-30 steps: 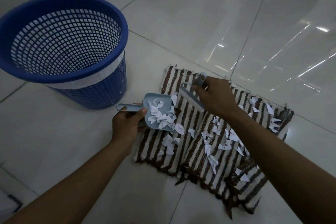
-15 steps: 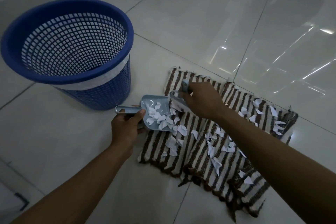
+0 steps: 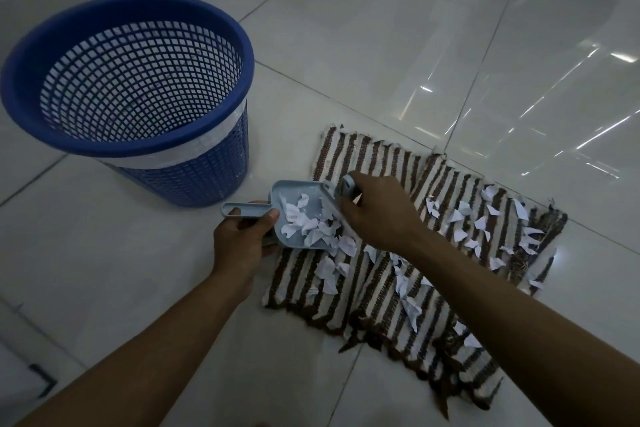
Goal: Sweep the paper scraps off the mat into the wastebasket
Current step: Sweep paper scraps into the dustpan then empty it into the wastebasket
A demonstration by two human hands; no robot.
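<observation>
Since a second ago the right hand, clenched on the small brush, has swept scraps into the dustpan, whose handle the left hand grips, wastebasket at ten o'clock.

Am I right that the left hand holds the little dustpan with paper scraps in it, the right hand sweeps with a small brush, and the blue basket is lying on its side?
Not quite. The head view shows the blue basket standing upright on the floor. The rest holds: the left hand holds the dustpan with paper scraps, and the right hand sweeps with the brush.
</observation>
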